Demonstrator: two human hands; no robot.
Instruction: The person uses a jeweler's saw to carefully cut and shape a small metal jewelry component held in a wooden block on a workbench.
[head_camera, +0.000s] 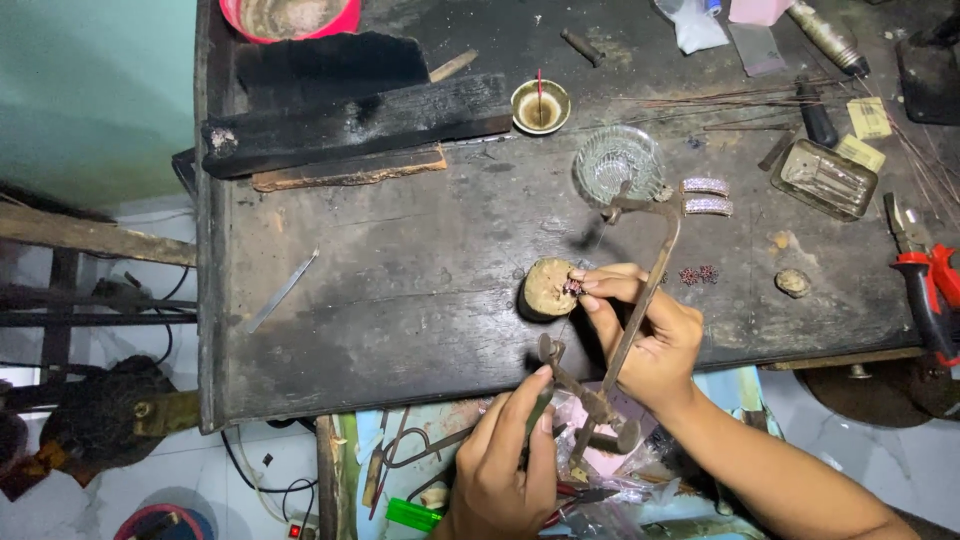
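My right hand pinches a small red-stone jewellery piece against a round wooden peg near the front edge of the dark workbench. My left hand, below the bench edge, grips the lower end of a metal saw frame. The frame slants up across my right hand toward a glass bowl.
Two stone-set bands and small red flower pieces lie right of the saw. A brass cup, charred wood blocks, a glass tray, red-handled pliers and a metal strip are on the bench. An open drawer holds tools.
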